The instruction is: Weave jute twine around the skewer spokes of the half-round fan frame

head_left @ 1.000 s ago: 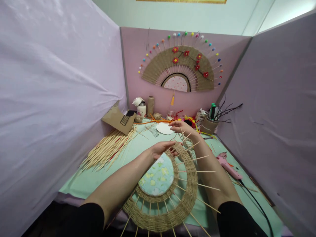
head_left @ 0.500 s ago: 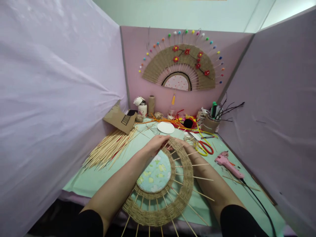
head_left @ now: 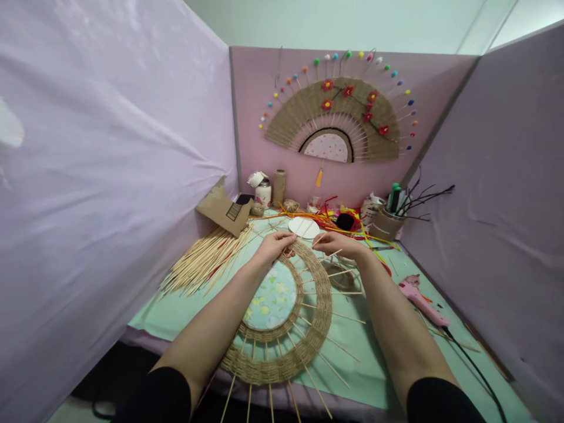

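Observation:
A half-round woven fan point(head_left: 308, 329) of jute rope and bamboo sticks lies on the green mat, with a floral fabric centre point(head_left: 268, 298). My left hand point(head_left: 275, 245) pinches the fan's far end, its fingers closed on the rope edge. Just to the right, my right hand point(head_left: 337, 244) is closed on the jute twine near the same end, above the protruding sticks. A small coil of twine point(head_left: 341, 276) lies under my right wrist.
A pile of bamboo sticks point(head_left: 207, 261) lies at the left. A pink glue gun point(head_left: 418, 296) with a black cord is at the right. Jars, twine spools, a pen cup point(head_left: 390, 220) and coloured strips crowd the back. A finished fan point(head_left: 337, 120) hangs on the pink wall.
My right hand rose from the fan's right side to its far end beside my left hand. The camera view shifted, so the scissors are now hidden behind my right arm.

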### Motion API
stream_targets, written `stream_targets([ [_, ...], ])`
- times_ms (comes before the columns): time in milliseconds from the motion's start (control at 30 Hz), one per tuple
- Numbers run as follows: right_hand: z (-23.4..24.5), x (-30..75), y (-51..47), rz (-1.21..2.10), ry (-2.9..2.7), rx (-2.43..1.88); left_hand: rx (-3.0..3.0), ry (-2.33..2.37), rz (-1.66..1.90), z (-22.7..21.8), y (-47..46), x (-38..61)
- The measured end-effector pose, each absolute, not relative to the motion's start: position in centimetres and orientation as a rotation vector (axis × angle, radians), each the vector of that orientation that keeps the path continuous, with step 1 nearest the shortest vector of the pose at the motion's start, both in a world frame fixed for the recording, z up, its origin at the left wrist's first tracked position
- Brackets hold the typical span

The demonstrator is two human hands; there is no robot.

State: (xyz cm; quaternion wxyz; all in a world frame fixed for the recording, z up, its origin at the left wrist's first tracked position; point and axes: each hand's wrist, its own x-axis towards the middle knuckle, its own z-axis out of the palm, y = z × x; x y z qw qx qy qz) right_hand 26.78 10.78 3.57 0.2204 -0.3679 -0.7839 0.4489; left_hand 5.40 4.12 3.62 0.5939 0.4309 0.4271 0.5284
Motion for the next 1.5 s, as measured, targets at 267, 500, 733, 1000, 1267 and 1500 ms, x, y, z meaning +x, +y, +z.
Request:
stream_targets([
  [267,3.9,27.2,11.9,1.252,-1.717,-1.045,0.979,1.035,1.196,2.3,4.5,5.8],
  [500,5.4,25.4,11.1,1.014,-1.645,-0.968,0.984,1.031,1.19,2.3,4.4,5.9],
  [733,4.8,28.2,10.3,1.143,-1.846,-1.028,0.949,1.066,1.2,3.0,4.2,5.2],
  [1000,2.0,27.6,8.0,1.45,-1.739,-1.068,1.063,0.842,1.049,4.1,3.4,3.7],
  [1267,2.7,28.3,6.3,1.53,-2.067,-1.036,0.976,0.763,1.016,3.0,4.2,2.9],
  [1500,1.4,29.3,7.1,1.549,-1.938,-1.059,0.796,0.528,0.897,2.0,5.3,2.1],
])
